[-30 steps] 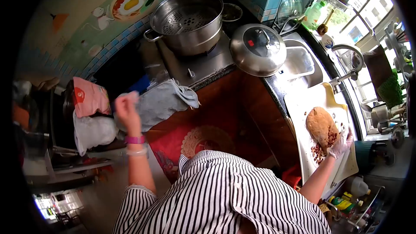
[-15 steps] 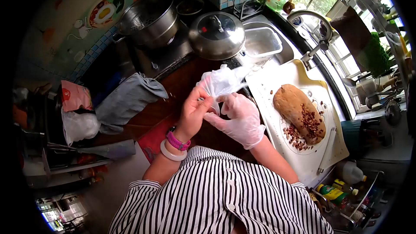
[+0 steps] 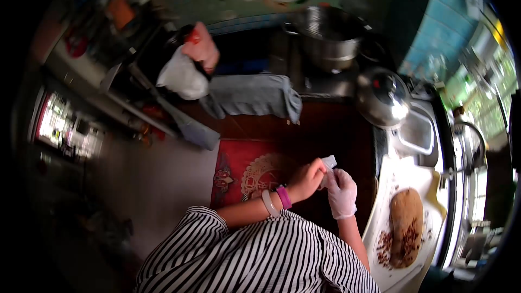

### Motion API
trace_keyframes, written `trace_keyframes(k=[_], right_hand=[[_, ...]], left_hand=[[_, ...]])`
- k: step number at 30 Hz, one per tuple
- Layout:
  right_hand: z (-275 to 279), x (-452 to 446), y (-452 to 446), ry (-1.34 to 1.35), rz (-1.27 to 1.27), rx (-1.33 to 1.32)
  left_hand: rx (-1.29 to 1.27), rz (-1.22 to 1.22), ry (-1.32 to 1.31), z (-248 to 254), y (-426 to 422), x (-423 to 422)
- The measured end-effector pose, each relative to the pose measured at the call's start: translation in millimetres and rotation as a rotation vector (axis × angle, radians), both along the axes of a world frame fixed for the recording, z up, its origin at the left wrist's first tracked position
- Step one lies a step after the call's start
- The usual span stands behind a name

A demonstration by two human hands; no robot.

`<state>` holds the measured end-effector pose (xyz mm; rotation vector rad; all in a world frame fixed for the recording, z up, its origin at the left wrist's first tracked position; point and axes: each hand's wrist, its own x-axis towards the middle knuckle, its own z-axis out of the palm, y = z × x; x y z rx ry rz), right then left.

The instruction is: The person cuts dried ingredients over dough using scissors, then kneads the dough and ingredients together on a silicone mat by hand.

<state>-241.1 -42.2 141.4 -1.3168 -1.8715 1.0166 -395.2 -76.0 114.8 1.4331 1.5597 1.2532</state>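
Note:
My left hand (image 3: 308,179), bare, with a purple wristband and a white bangle, is closed in a pinch on a crumpled, thin plastic glove (image 3: 329,161). A translucent plastic glove covers my right hand (image 3: 342,192), whose fingers also pinch the bunched plastic beside the left fingertips. Both hands are held in front of my striped shirt, over the floor by the dark cabinet front. To their right, a long brown piece of dough (image 3: 406,218) lies on a pale mat (image 3: 380,211), with chopped nuts (image 3: 385,247) on and beside it.
A steamer pot (image 3: 331,43) stands on the stove, with a lidded pan (image 3: 382,97) nearer the sink. A clear plastic tub (image 3: 417,133) sits at the sink. Grey cloth (image 3: 252,95) hangs over the counter edge. A red mat (image 3: 244,168) lies on the floor.
My view has swung left, so the counter and dough appear farther right. Both hands still grip the thin plastic, which now looks more tightly bunched.

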Motion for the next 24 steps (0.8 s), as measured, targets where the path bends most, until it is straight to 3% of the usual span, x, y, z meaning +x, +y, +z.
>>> trace_keyframes(k=[2, 4, 6, 7, 8, 10, 11, 14, 15, 16, 18, 20, 22, 24], right_hand=[[-10, -20, -1, 0.149, 0.014, 0.176], [-3, -47, -6, 0.155, 0.186, 0.282], [3, -83, -20, 0.158, 0.323, 0.249], [3, -104, -28, 0.151, 0.343, 0.303], [9, -122, -31, 0.074, 0.415, 0.235], [-34, -153, -35, -0.161, 0.604, 0.320], [-43, -173, -42, -0.166, 0.673, 0.329], [-66, -246, -69, -0.299, 0.870, 0.179], [-67, -277, -79, -0.288, 0.905, 0.050], [-71, -303, -89, -0.276, 0.936, -0.080], [-97, -361, -111, -0.165, 1.046, 0.020], [-100, -421, -132, -0.362, 1.092, -0.153], [-100, -469, -156, -0.213, 1.086, -0.156], [-99, -517, -174, 0.079, 1.155, 0.087]], left_hand=[[-0.113, 0.015, 0.181, 6, -12, -17], [-0.149, 0.089, 0.309, -10, -25, -35], [-0.251, 0.052, 0.065, -32, -34, -68], [-0.534, 0.118, -0.495, -41, -36, -87], [-0.475, 0.169, -0.531, -50, -43, -110], [-0.453, 0.342, -0.593, -42, -68, -160], [-0.551, 0.343, -0.525, -76, -81, -191], [-0.388, 0.557, -0.761, -135, -124, -247], [-0.245, 0.637, -0.948, -98, -140, -262], [-0.347, 0.682, -1.024, -106, -152, -291], [-0.013, 0.607, -1.422, -120, -180, -336], [-0.125, 0.842, -1.347, -131, -210, -391], [-0.111, 0.966, -1.186, -118, -239, -434], [-0.014, 1.129, -1.046, -130, -260, -468]])
